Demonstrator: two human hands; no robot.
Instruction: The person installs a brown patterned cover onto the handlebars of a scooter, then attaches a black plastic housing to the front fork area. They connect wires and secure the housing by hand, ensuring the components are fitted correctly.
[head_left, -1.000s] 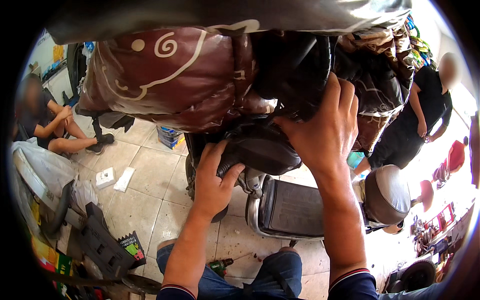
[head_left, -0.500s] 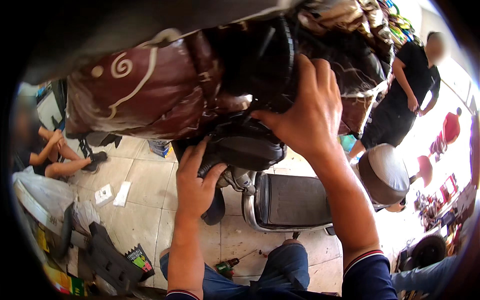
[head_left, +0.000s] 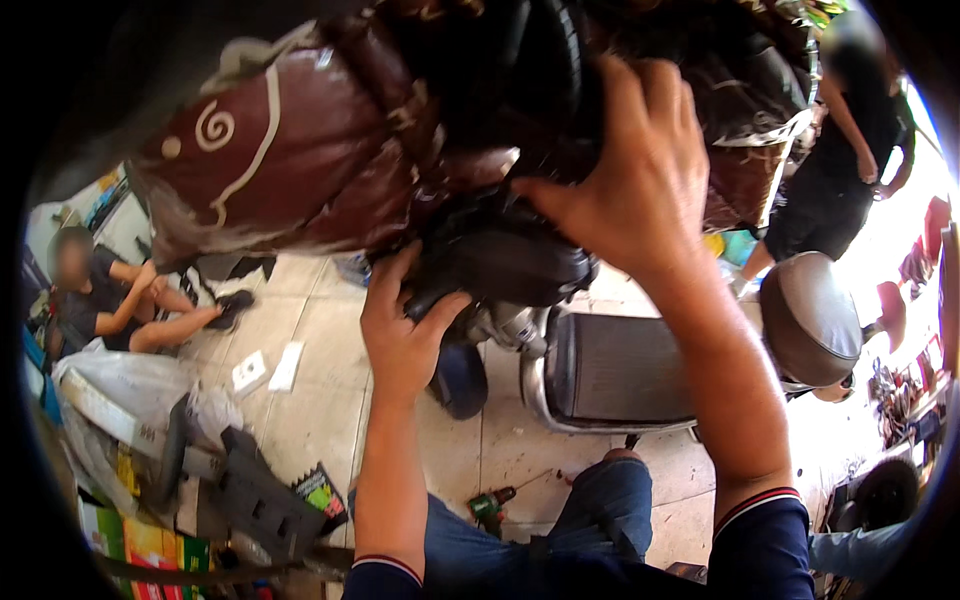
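A black rounded housing (head_left: pixel 505 262) sits in front of me, below a large glossy brown padded cover (head_left: pixel 300 150) with pale curling lines. Against the left end of this housing my left hand (head_left: pixel 400 320) is closed, fingers over the far side and thumb on the near side. My right hand (head_left: pixel 640 165) wraps round a dark part at its upper right, thumb on the near side and fingers curled out of sight. Beside those fingers runs a black ridged curved rim (head_left: pixel 568 65). Metal fittings (head_left: pixel 505 325) show under the housing. Deep shadow hides most of the middle.
A black seat (head_left: pixel 625 368) with a metal rail and a round grey-topped seat (head_left: pixel 812 315) stand below right. On the tiled floor lie a green power tool (head_left: pixel 490 508) and white blocks (head_left: pixel 285 366). Clutter and bags (head_left: pixel 150 385) fill the left. People sit left and stand right.
The whole view has shifted, so the seat and floor things appear farther right and higher. Both hands keep their holds on the dark parts.
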